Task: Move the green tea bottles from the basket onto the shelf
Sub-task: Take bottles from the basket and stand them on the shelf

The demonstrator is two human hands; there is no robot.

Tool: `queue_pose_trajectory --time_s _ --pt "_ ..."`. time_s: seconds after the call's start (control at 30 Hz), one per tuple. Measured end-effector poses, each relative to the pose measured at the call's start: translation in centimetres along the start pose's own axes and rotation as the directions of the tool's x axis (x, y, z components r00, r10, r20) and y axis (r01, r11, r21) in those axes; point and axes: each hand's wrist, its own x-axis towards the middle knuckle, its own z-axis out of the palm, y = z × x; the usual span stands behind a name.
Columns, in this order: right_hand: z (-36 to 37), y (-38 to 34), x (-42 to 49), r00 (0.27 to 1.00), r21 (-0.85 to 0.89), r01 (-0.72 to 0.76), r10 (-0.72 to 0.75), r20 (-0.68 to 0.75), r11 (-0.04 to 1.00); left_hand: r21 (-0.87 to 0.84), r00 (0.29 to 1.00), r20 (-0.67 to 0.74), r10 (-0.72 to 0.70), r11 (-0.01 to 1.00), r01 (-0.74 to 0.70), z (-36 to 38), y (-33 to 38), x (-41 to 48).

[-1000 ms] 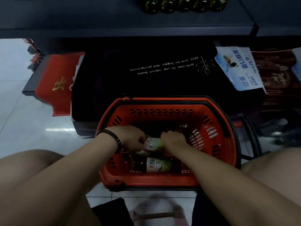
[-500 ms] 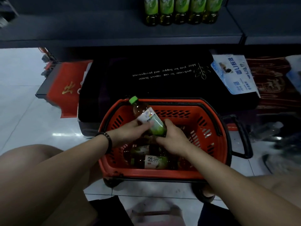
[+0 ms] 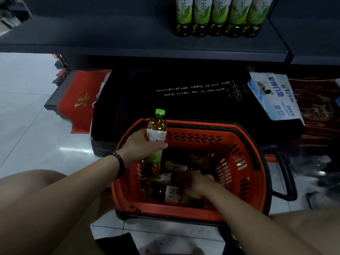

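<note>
While the left hand (image 3: 139,147) wraps one green tea bottle (image 3: 156,137) over the basket (image 3: 193,139), carry it upright to the shelf (image 3: 110,37) (next to the row (image 3: 219,17) there); the right hand (image 3: 196,184) is among more bottles (image 3: 173,195), grip unclear.

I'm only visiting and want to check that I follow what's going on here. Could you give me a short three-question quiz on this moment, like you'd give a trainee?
1. True or false: the left hand grips a green tea bottle, cap upward.
2. How many bottles stand in view on the shelf? A two, B five, C nine.
3. Fill in: the right hand reaches down into the red ____.

Key: 1 true; 2 B; 3 basket.
</note>
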Motion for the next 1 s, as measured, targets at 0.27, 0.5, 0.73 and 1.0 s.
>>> queue_pose_trajectory --time_s 0.27,0.5,0.73,1.0 --pt "2.3 -0.8 4.1 0.978 -0.145 -0.030 0.059 0.198 0.989 0.033 0.999 0.028 -0.022 0.999 0.021 -1.0 -0.4 0.8" --pt "0.8 0.5 3.9 0.990 0.213 -0.118 0.099 0.101 0.970 0.015 0.992 0.119 -0.028 1.000 0.026 -0.4 0.0 0.5" --pt "-2.4 1.1 2.6 0.983 0.688 0.093 0.042 -0.177 0.720 -0.107 0.998 0.057 0.040 0.994 -0.033 -0.5 1.9 -0.6" --pt "-7.8 0.8 -1.9 0.954 0.953 0.298 0.020 -0.299 0.059 -0.345 0.994 -0.054 0.094 0.932 -0.107 -0.1 4.0 -2.5"
